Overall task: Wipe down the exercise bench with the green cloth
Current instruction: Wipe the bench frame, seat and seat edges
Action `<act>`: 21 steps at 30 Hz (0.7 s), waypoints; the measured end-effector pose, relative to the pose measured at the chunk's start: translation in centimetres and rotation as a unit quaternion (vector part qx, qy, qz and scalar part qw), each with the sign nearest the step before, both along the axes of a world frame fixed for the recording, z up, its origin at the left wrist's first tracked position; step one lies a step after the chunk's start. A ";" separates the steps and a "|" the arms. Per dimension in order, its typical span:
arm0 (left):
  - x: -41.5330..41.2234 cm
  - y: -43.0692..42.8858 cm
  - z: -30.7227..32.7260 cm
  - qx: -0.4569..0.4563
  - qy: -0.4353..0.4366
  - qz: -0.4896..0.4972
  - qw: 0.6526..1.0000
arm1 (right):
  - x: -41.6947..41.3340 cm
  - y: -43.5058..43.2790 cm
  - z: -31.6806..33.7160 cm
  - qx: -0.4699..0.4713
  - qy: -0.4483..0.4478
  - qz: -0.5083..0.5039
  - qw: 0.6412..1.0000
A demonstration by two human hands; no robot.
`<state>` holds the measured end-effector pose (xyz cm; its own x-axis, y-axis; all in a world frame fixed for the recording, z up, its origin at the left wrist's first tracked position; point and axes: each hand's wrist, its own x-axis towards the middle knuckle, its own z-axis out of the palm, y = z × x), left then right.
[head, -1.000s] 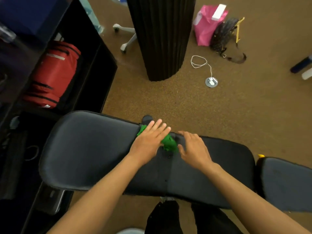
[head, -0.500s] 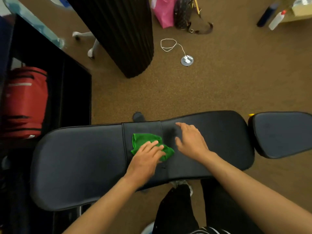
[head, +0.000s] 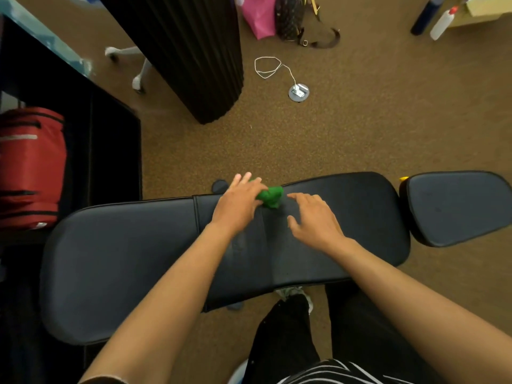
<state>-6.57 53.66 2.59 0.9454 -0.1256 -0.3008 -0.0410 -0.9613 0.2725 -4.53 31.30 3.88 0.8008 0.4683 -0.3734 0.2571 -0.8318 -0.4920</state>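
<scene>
Exercise bench (head: 138, 259): black padded long pad running across the lower middle of the frame, with a stitched seam near its centre; a separate black seat pad (head: 454, 207) sits just beside its right end, at the right edge of the frame.

Green cloth (head: 271, 196): bunched, lying on the far edge of the long pad, centre of the frame, partly covered by the left hand.

Left hand (head: 238, 203): palm down on the cloth, fingers spread flat and reaching past the pad's far edge; it presses the cloth rather than clasping it.

Right hand (head: 313, 220): just right of the cloth, palm down over the pad, fingers loosely spread and holding nothing; contact with the pad cannot be told.

Floor: brown carpet (head: 360, 134).

Upper middle of the frame: black ribbed column (head: 191, 51); pink bag (head: 259, 15) beside a dark patterned handbag (head: 291, 18); white cable (head: 267, 67) looped and leading to a round metal floor outlet (head: 298, 92).

Upper right: dark bottle (head: 424, 16) and white bottle (head: 442, 23), side by side.

Left edge: red bag (head: 30, 167) inside a black shelf unit (head: 110, 151).

Bottom of the frame: the person's dark trousers (head: 291, 336).
</scene>
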 end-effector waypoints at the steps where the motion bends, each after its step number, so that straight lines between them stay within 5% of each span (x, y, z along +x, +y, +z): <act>1: 0.3 -0.6 -0.2 -0.006 0.002 0.040 0.999 | -0.1 -0.3 0.0 -0.004 -0.002 0.002 1.000; 6: -7.0 -4.0 2.1 -0.053 -0.072 0.061 0.994 | -1.0 -1.3 -0.3 0.019 0.020 0.026 0.999; 11: -16.9 -6.3 2.6 -0.068 -0.007 -0.023 0.997 | -1.5 -1.2 0.0 0.061 0.061 0.103 0.991; 14: -17.5 -6.6 4.1 -0.172 0.063 0.117 0.976 | -1.1 -0.7 0.4 0.045 0.077 0.126 0.988; 17: -14.0 -6.5 6.6 -0.276 0.082 0.370 0.884 | -0.1 -0.1 2.0 0.087 0.246 0.053 0.964; 20: -10.4 -6.1 8.4 -0.455 0.097 0.502 0.729 | 0.1 0.3 4.3 0.213 0.482 -0.051 0.848; 21: -9.9 -5.9 8.7 -0.482 0.098 0.502 0.711 | -0.1 0.3 4.8 0.247 0.515 -0.062 0.819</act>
<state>-16.46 47.73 11.24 0.6557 0.3469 -0.6706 0.6635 0.1589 0.7311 -4.59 31.57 8.69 0.2328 0.7049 -0.6700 -0.5763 -0.4550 -0.6789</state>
